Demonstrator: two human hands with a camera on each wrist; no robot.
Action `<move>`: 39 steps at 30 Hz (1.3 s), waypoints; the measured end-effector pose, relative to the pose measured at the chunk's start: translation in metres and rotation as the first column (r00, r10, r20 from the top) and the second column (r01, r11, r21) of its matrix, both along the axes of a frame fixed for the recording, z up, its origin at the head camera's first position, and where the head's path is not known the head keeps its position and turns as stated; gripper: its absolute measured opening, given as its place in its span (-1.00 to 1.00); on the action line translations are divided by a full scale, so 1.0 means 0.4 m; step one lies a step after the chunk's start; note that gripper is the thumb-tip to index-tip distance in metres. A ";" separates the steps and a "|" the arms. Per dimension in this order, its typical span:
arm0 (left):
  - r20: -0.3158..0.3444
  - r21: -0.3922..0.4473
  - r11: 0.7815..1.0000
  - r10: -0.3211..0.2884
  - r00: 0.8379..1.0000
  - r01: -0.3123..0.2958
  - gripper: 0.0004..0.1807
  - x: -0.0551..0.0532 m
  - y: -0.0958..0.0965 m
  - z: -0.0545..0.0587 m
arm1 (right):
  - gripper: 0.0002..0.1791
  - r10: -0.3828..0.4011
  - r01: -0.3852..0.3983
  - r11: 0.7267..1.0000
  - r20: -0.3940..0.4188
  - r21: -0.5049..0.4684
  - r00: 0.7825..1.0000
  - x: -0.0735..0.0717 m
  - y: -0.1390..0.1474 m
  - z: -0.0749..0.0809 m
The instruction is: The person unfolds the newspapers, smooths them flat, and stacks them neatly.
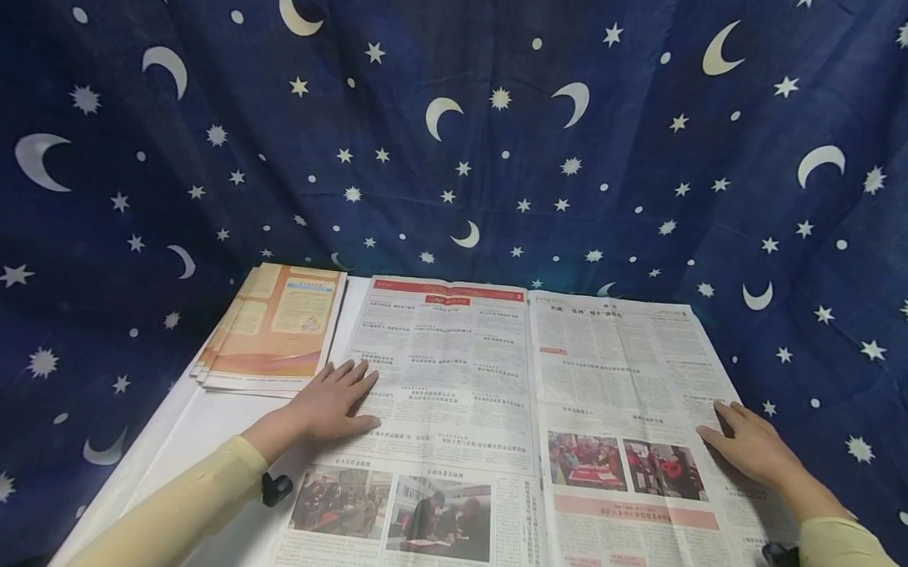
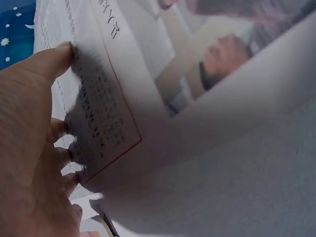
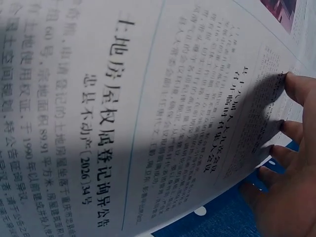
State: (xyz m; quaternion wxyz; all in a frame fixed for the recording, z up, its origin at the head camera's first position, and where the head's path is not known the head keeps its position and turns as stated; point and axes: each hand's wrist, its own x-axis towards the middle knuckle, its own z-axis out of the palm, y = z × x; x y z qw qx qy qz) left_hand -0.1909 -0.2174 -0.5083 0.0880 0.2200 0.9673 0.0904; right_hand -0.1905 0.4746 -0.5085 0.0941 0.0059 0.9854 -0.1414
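An unfolded newspaper (image 1: 449, 417) lies spread over the table, its two pages side by side with a fold between them. My left hand (image 1: 335, 404) rests on the left page near its outer edge, fingers spread. On the right page's outer edge lies my right hand (image 1: 749, 444), its fingers extended. In the left wrist view the fingertips of the left hand (image 2: 37, 133) touch the printed sheet. The right wrist view has the right hand (image 3: 289, 163) along the sheet's edge, with part of the newspaper (image 3: 113, 123) close to the camera.
A stack of orange-covered booklets (image 1: 280, 327) lies at the table's back left, beside the newspaper. White table surface (image 1: 170, 465) shows at the left. Behind and around hangs a dark blue curtain (image 1: 399, 140) with moons and stars.
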 end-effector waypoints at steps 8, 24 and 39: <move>0.024 -0.058 0.998 0.006 1.000 -0.005 -0.01 -0.003 0.003 0.012 | 0.04 -0.004 0.004 1.000 0.015 -0.018 1.000 -0.004 -0.002 0.004; -0.081 0.086 0.994 0.079 0.994 -0.072 -0.12 -0.008 -0.053 0.050 | -0.03 0.005 -0.010 0.998 -0.068 -0.064 0.998 -0.028 -0.065 0.041; -0.035 0.186 0.849 0.508 0.861 -0.494 -0.18 -0.033 -0.295 0.108 | -0.33 0.240 -0.276 0.916 -0.154 -0.292 0.958 -0.089 -0.541 0.113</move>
